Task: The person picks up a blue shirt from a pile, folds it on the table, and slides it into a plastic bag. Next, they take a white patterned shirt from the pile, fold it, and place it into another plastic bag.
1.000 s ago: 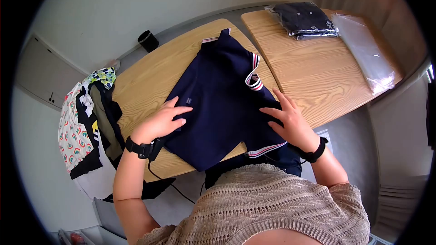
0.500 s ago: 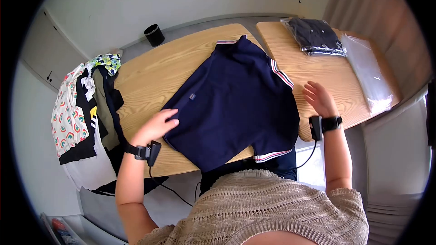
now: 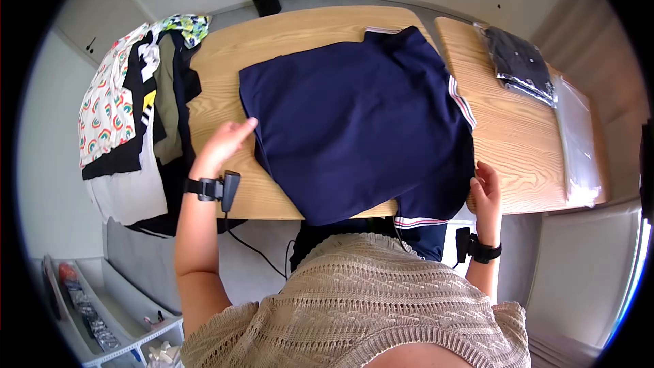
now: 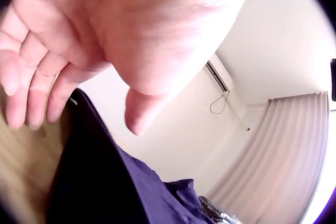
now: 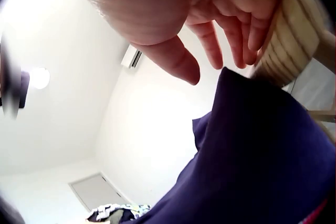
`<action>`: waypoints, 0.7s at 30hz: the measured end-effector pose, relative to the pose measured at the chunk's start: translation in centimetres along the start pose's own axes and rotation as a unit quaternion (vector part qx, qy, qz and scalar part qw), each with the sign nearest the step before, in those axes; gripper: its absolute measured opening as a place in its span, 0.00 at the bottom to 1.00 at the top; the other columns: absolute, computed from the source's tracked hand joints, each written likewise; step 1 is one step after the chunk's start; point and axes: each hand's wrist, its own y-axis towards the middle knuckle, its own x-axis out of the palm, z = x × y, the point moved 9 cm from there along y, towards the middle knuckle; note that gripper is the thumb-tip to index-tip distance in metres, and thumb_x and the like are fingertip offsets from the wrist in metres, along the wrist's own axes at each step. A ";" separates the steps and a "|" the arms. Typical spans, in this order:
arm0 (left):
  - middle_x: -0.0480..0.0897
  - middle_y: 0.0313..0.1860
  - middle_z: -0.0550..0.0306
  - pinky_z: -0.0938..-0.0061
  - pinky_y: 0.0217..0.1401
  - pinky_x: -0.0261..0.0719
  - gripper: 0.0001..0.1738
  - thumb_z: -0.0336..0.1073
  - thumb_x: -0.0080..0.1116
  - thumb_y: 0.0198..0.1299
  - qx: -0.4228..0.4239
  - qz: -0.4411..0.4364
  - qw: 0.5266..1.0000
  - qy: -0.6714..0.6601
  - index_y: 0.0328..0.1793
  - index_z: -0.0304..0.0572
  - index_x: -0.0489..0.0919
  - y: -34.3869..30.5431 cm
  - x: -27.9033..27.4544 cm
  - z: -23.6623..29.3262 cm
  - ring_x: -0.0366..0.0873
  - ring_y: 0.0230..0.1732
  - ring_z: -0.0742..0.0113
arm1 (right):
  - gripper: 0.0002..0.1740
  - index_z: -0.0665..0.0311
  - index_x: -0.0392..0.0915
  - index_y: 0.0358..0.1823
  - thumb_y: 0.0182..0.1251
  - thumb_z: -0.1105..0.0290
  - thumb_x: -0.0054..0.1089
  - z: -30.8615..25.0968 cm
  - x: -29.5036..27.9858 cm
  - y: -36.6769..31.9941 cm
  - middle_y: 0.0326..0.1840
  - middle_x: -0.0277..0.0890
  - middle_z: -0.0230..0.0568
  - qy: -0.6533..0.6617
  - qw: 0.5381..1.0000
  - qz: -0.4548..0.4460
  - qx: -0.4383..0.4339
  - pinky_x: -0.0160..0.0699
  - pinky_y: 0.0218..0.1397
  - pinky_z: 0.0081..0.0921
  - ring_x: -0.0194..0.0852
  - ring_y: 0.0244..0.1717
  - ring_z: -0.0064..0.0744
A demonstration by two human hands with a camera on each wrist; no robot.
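Observation:
A navy short-sleeved shirt (image 3: 354, 123) lies spread over the wooden table, with white and red striped bands on its sleeve cuffs (image 3: 462, 103). My left hand (image 3: 228, 143) is at the shirt's left edge, its thumb tip overlapping the fabric in the head view. In the left wrist view, that hand (image 4: 126, 40) has its thumb apart from loosely bent fingers, and nothing sits between them. At the shirt's right edge, near the lower sleeve, is my right hand (image 3: 486, 191). The right wrist view shows its thumb and fingers (image 5: 212, 45) spaced apart just above the fabric.
A pile of clothes (image 3: 112, 116) hangs over the table's left end. On the second table (image 3: 504, 143) at right lie a bagged dark garment (image 3: 521, 65) and clear plastic bags (image 3: 578, 143). A black bin (image 3: 266, 1) stands behind. A grey organizer (image 3: 116, 300) is at lower left.
The shirt's left side has spread out flat to the left, and its small label no longer shows. My right hand left the shirt, swung right, then came down to its right edge.

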 end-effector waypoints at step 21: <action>0.81 0.39 0.60 0.84 0.24 0.71 0.15 0.40 0.46 0.70 0.025 -0.031 0.965 -0.258 0.57 0.42 0.72 1.9 -1.4 -1.3 0.72 0.20 0.77 | 0.18 0.68 0.79 0.53 0.59 0.80 0.60 -1.5 1.1 -2.5 0.53 0.73 0.35 -0.105 0.993 0.011 -0.048 0.66 0.37 0.13 0.61 0.30 0.14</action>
